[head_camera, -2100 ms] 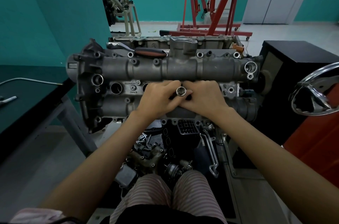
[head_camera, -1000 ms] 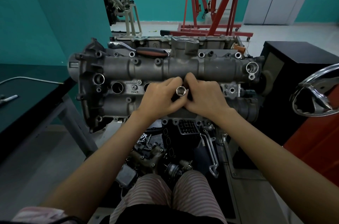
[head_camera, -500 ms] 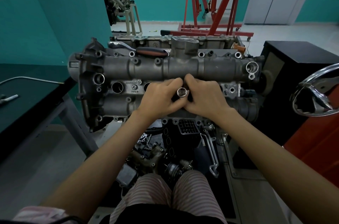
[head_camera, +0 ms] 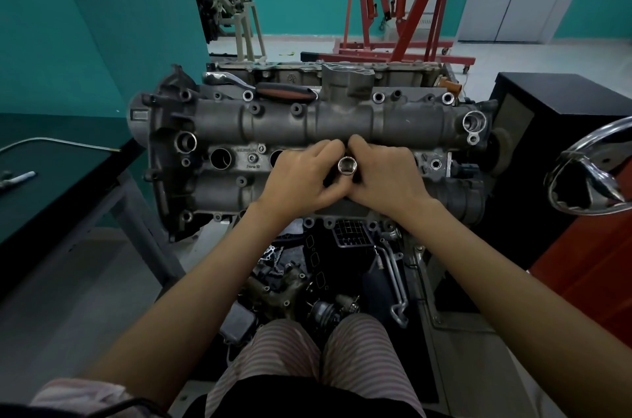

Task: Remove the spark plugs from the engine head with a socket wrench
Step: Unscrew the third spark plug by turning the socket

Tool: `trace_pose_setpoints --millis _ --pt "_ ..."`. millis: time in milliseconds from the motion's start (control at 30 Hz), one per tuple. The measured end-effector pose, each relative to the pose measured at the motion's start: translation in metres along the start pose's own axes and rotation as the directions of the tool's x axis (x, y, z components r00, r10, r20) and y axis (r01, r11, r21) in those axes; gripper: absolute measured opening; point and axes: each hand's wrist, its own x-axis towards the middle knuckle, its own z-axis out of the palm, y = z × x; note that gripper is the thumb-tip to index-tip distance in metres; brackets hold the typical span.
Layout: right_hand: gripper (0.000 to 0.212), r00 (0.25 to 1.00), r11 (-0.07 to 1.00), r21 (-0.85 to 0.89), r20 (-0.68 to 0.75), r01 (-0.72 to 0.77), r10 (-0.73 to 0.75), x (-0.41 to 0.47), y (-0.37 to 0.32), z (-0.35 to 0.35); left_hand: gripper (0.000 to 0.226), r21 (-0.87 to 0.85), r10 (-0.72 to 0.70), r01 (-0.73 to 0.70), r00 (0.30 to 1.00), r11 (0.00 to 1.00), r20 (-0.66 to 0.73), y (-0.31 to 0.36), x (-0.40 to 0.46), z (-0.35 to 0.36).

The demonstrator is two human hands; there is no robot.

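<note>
A grey engine head [head_camera: 273, 125] lies across a stand in front of me, with open round plug wells [head_camera: 220, 158] along its middle row. A chrome socket [head_camera: 347, 165] stands upright over the middle of that row, its open end facing me. My left hand [head_camera: 301, 179] and my right hand [head_camera: 390, 178] meet around it, fingers curled on its shaft from both sides. The part below the socket is hidden by my fingers. A ratchet wrench with a black and red handle [head_camera: 284, 92] rests on the far top edge of the head.
A dark workbench [head_camera: 51, 185] with a thin metal tube stands at the left. A black cabinet [head_camera: 561, 102] and a chrome emblem [head_camera: 595, 174] are at the right. Loose engine parts [head_camera: 290, 284] lie below the head. A red engine hoist [head_camera: 403, 7] stands behind.
Both hands have stayed round the socket, with their fingers shifting slightly upward on it. The socket and engine head have not visibly moved.
</note>
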Motion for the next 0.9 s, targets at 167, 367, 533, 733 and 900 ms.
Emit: trace_pose_setpoints --millis 167,367,533,733,900 --pt "0.030 1.000 0.997 -0.075 0.029 0.006 -0.004 -0.0008 -0.0001 0.0017 0.033 0.048 -0.013 0.014 1.000 0.999 -0.011 -0.0041 -0.0006 0.0036" --pt "0.025 0.998 0.994 -0.102 0.060 0.028 -0.022 -0.0007 0.0004 0.0032 0.033 0.035 -0.027 0.027 0.999 0.999 -0.019 -0.0049 -0.0006 0.0053" --pt "0.032 0.999 0.997 -0.058 0.005 0.046 -0.046 -0.0005 -0.0010 0.0017 0.037 -0.027 -0.097 0.097 0.995 0.995 -0.010 -0.0019 -0.0003 0.0028" --pt "0.029 0.998 0.997 -0.045 0.002 0.063 -0.063 -0.0015 -0.0013 0.0017 0.032 -0.031 -0.066 0.067 0.997 0.997 0.026 0.0020 -0.0008 0.0009" --pt "0.030 0.997 0.995 -0.102 0.073 0.018 -0.011 -0.0020 0.0027 0.0068 0.039 0.018 -0.061 0.060 0.998 0.998 0.032 0.0016 -0.0005 0.0046"
